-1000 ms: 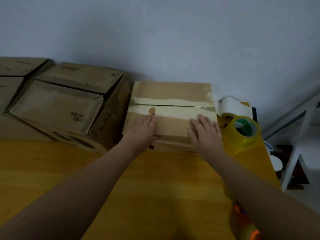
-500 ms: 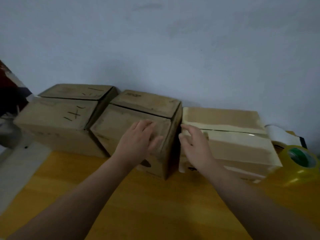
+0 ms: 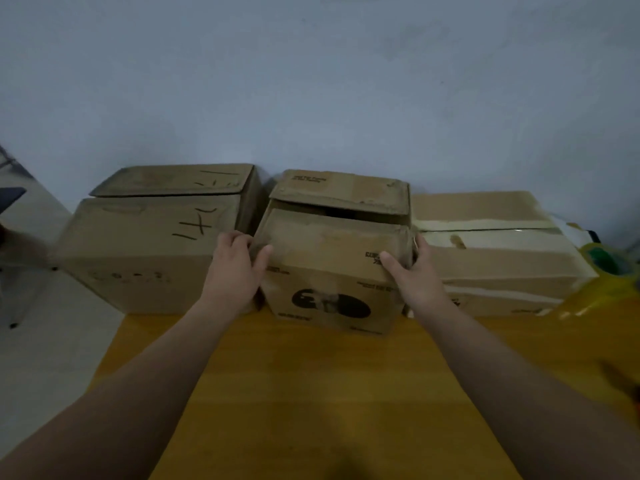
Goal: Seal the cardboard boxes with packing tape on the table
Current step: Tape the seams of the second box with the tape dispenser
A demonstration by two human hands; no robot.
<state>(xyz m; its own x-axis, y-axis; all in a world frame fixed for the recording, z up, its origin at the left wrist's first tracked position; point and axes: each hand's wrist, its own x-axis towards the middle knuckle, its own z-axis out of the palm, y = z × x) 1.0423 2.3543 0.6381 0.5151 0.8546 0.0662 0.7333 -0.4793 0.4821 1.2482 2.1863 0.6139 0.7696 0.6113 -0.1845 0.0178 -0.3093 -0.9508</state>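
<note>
The middle box (image 3: 332, 268) stands at the far edge of the table (image 3: 311, 393), at 12 o'clock from the person, wedged between the left box (image 3: 149, 251) at 10 o'clock and the taped box (image 3: 491, 258) at 2 o'clock, touching or nearly touching both. The hands are apart, one at each front corner. The left hand (image 3: 235, 268) grips the corner at the box's 9 o'clock side, thumb on the front face and fingers curled round into the gap beside the left box. The right hand (image 3: 412, 271) clamps the 3 o'clock corner the same way, thumb on the front edge and fingers tucked in against the taped box. The top flaps lie unsealed, with a dark gap open between them. The cardboard looks worn and creased, soft along its edges, so it will probably give under a hard squeeze and the loose flaps would bear no load. Its weight cannot be told from here. The safer hold seems to be low on the side walls near the corners, where the folds stiffen it, with the palms pressing inward, and it should slide easily over the smooth table. The tape roll (image 3: 609, 268) sits at 3 o'clock, just beside the taped box, and is untouched
</note>
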